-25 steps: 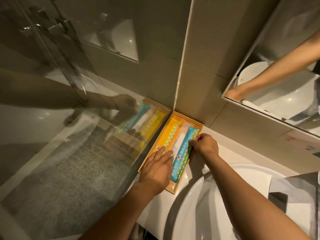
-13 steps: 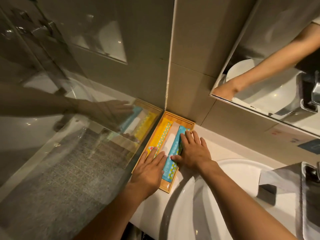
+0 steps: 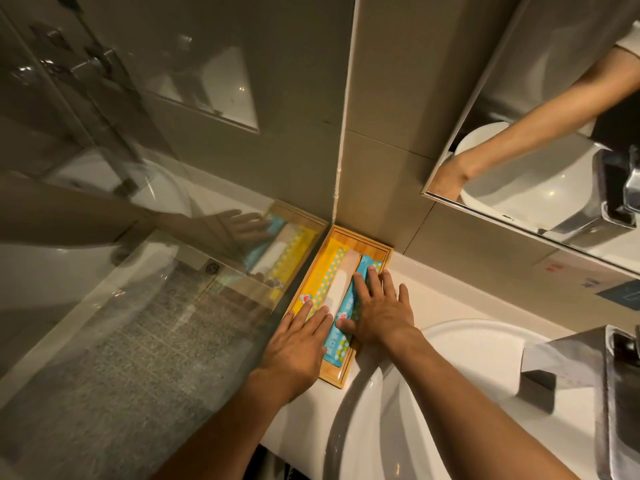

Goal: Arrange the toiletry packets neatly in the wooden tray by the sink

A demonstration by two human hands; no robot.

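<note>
A narrow wooden tray sits on the counter in the corner between the tiled wall and a glass panel. Three long packets lie side by side in it: a yellow packet on the left, a pale translucent packet in the middle, a blue packet on the right. My left hand rests flat over the tray's near left end, fingers on the yellow and pale packets. My right hand lies flat with spread fingers on the blue packet and the tray's right edge. Neither hand grips anything.
A white sink basin takes up the counter to the right of the tray. A chrome faucet stands at the far right. The glass shower panel borders the tray on the left. A mirror hangs above the counter.
My right hand went from pinching the far end of the blue packet to lying flat on it, nearer to me. My left hand stayed on the tray's near end.
</note>
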